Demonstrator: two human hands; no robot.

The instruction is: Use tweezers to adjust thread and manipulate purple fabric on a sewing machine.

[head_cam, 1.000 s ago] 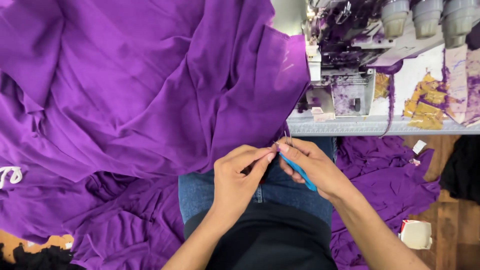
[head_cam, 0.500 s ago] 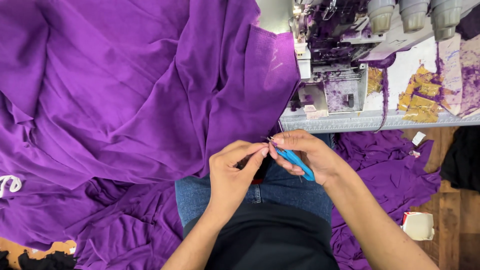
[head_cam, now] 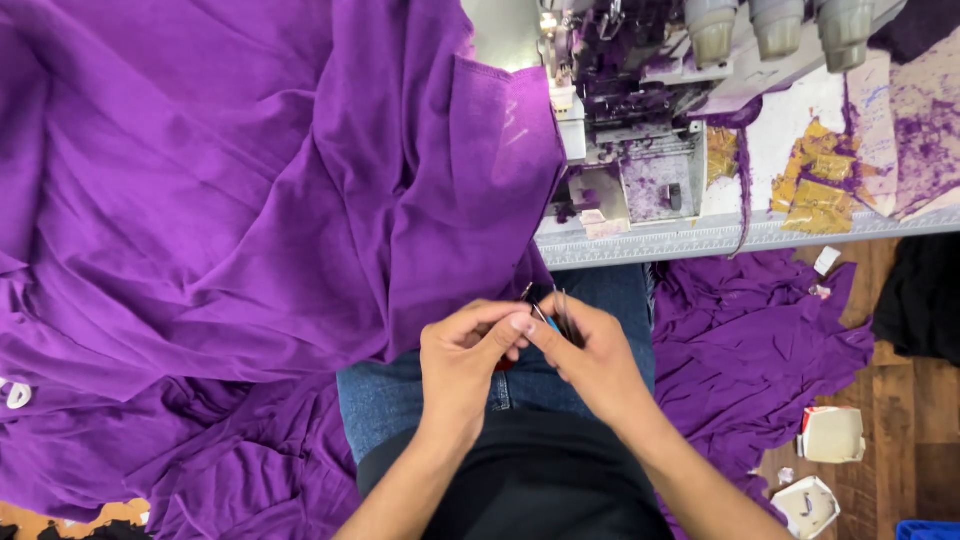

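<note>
The person's two hands meet over the lap, just in front of the near edge of the worktop [head_cam: 700, 240]. The left hand [head_cam: 462, 355] has its thumb and forefinger pressed together, pinching something very small at their tips; what it is cannot be told. The right hand [head_cam: 590, 360] touches the left at the fingertips, and its fingers are curled shut around a slim metal tool [head_cam: 562, 312], of which thin shiny prongs stick up above the knuckles and a sliver of blue shows between the two hands. Whether it is tweezers or small snips cannot be made out.

Below the hands are blue jeans [head_cam: 400, 395] and a black top [head_cam: 520, 480]. A large spread of purple fabric [head_cam: 230, 200] covers the left part of the worktop and spills over its near edge down beside the person's left knee, its hanging edge ending just above the hands. A sewing machine [head_cam: 630, 130], dusted with purple lint, stands near the worktop's near edge, right of the fabric and straight beyond the hands. Three grey thread cones [head_cam: 770, 25] stand at the far side. More purple cloth [head_cam: 750, 350] lies on the wooden floor to the right, with two small white boxes [head_cam: 830, 435] close by.
</note>
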